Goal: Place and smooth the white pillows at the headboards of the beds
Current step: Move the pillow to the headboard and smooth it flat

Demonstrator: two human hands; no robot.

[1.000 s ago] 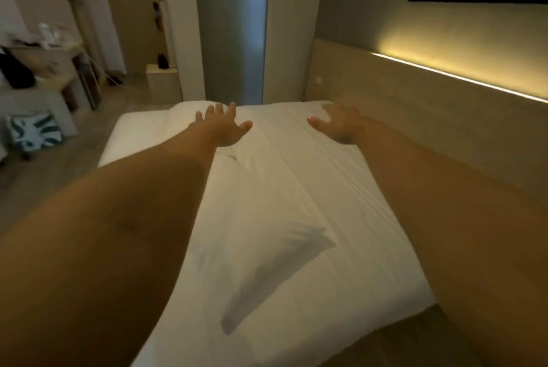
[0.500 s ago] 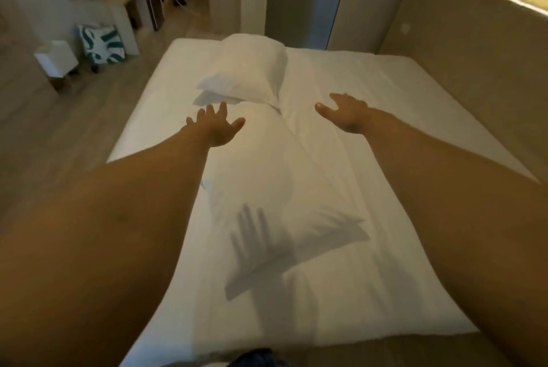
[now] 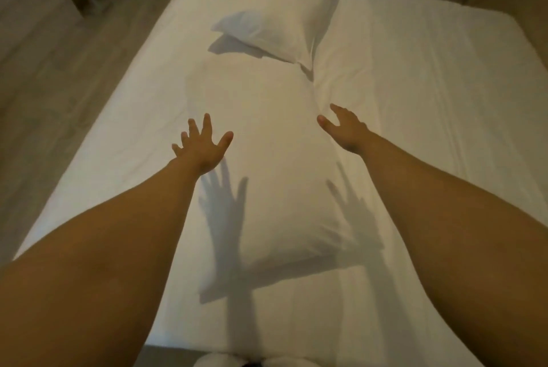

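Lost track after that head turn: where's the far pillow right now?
In the head view, the far pillow lies top centre on the bed, just beyond the near pillow that both open hands reach over.

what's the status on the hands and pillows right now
Left hand and right hand open, empty, above near white pillow. Far white pillow lies mid-bed. Nothing in the way.
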